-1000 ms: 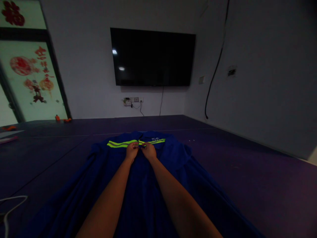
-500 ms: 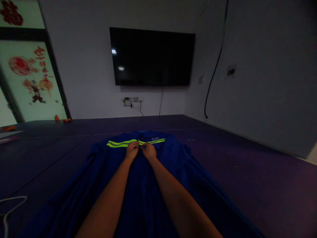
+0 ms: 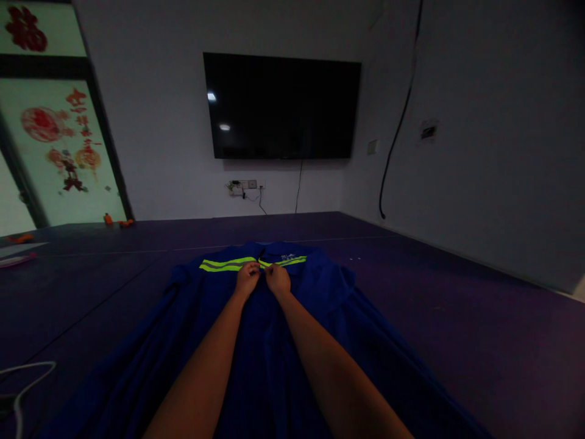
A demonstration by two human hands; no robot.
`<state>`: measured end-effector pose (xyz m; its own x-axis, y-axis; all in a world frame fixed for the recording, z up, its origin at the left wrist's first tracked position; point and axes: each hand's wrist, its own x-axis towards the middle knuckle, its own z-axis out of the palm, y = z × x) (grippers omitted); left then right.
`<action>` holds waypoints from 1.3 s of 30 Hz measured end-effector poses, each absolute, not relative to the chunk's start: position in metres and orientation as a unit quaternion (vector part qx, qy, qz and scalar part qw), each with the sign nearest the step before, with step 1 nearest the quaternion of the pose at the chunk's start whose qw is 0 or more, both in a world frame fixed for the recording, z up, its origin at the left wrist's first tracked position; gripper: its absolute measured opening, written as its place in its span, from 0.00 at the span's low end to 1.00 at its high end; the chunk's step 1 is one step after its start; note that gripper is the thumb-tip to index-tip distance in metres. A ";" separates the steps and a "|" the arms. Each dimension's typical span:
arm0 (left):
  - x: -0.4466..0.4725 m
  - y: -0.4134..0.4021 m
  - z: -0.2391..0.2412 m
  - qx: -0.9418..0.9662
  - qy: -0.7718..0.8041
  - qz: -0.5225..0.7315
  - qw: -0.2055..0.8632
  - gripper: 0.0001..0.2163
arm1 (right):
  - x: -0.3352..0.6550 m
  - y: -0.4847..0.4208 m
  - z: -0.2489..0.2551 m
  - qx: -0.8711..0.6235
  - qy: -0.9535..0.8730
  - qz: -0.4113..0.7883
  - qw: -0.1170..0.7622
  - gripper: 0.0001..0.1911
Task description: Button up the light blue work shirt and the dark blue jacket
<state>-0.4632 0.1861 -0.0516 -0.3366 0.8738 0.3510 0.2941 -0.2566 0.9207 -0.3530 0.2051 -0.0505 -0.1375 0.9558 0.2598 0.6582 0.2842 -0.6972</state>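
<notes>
A blue work jacket (image 3: 320, 286) lies spread out on its back, collar away from me and sleeves running down both sides. Yellow-green reflective strips (image 3: 223, 266) with a grey band cross its chest. At the middle of the chest, where the front edges meet, my left hand (image 3: 248, 277) pinches one edge of the cloth. Close beside it my right hand (image 3: 278, 280) pinches the other edge, fingertips nearly touching the left ones. Whatever small fastening lies between the fingers is hidden.
The jacket rests on a dark purple surface (image 3: 439, 311). A white cable (image 3: 34, 381) curls at the lower left. Small orange objects (image 3: 125, 224) lie near the door. A television (image 3: 283, 110) hangs on the far wall, and a black cable (image 3: 397, 131) dangles at the right.
Both hands stay at the jacket's chest, with the fingers shifting slightly. A dark bit seen earlier at the right fingertips no longer shows. The whole view has drifted a little.
</notes>
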 end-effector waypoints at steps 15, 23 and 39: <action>-0.463 0.185 -0.051 0.524 0.553 0.603 0.235 0.12 | -0.353 0.211 -0.055 -0.537 -0.733 0.230 0.348 0.12; -0.462 0.184 -0.052 0.522 0.560 0.606 0.215 0.14 | -0.352 0.214 -0.058 -0.526 -0.733 0.254 0.349 0.10; -0.465 0.185 -0.050 0.531 0.593 0.576 0.186 0.08 | -0.351 0.215 -0.054 -0.502 -0.746 0.287 0.331 0.10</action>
